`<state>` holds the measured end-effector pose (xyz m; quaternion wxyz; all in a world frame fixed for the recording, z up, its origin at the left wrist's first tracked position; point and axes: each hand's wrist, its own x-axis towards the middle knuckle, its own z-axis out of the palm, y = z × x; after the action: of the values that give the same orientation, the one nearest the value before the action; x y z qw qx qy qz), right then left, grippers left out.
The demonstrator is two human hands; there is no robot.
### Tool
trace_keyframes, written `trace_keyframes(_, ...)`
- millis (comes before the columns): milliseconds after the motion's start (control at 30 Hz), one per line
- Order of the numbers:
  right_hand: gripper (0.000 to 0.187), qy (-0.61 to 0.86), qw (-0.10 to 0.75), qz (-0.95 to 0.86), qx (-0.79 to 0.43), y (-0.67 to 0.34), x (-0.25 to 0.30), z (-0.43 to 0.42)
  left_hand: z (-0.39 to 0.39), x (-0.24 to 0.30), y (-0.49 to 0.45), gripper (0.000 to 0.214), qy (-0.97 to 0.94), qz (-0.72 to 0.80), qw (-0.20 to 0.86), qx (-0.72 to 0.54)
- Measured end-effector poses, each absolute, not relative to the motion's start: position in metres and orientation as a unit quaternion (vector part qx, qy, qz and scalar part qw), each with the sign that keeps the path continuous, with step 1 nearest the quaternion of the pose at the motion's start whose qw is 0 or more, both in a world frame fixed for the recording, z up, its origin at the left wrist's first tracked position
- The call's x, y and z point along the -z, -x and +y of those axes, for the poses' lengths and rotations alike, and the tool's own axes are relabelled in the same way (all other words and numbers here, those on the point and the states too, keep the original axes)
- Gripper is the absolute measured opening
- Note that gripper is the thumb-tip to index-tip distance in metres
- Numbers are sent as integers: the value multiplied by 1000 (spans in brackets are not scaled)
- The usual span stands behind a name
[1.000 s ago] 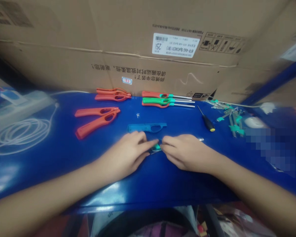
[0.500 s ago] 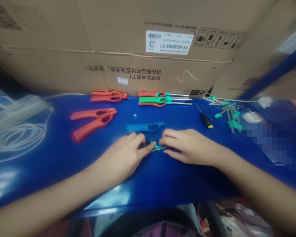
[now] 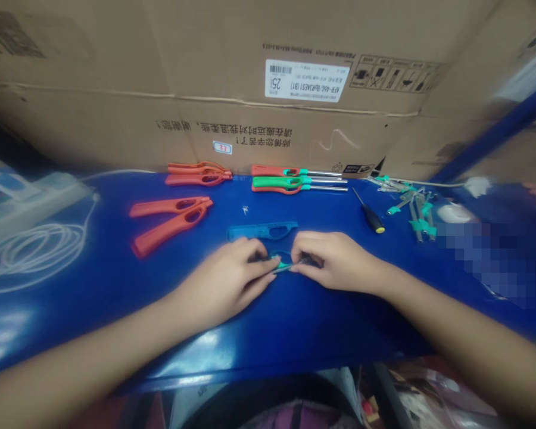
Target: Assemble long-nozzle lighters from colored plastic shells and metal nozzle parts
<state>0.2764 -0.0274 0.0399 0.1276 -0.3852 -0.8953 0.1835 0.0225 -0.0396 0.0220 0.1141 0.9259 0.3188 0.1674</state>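
Note:
Both of my hands rest on the blue table (image 3: 116, 286) and meet over a small teal part (image 3: 282, 262). My left hand (image 3: 226, 283) has its fingers curled and pinches the part's left end. From the right, my right hand (image 3: 335, 259) pinches the same part, fingers drawn together. Most of the part is hidden under my fingertips. A blue handle shell (image 3: 261, 230) lies flat just beyond my hands, touching neither.
Orange handle shells (image 3: 172, 217) lie at left, another pair (image 3: 199, 173) by the cardboard box (image 3: 250, 83). Assembled lighters (image 3: 295, 179) lie by the box. A screwdriver (image 3: 370, 214) and several teal metal parts (image 3: 413, 205) sit right; a white cable coil (image 3: 31, 250) left.
My right hand has drawn its fingers in and slid slightly left onto the teal part. My left hand stays in place. The view shifted a little.

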Motion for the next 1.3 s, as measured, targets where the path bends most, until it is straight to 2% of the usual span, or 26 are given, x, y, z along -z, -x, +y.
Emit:
trace_keyframes(100,2,376,136,-891,-216,-275,-40,-26,-36,-16,-24,28,-913,318,139,-215)
trace_keyframes(200,5,369,143,-888,-236,-275,-40,-25,-31,-11,-25,24,-902,316,166,-244)
trace_keyframes(767,2,392,156,-869,-258,-274,-39,-27,-21,-15,-28,16,-799,382,375,-274)
trace_keyframes(1033,11,366,99,-914,-148,-273,-38,-32,-15,-17,-23,18,-830,337,363,-256)
trace_keyframes(1300,6,373,116,-906,-166,-274,-37,-30,-13,-19,-21,20,-840,323,361,-243)
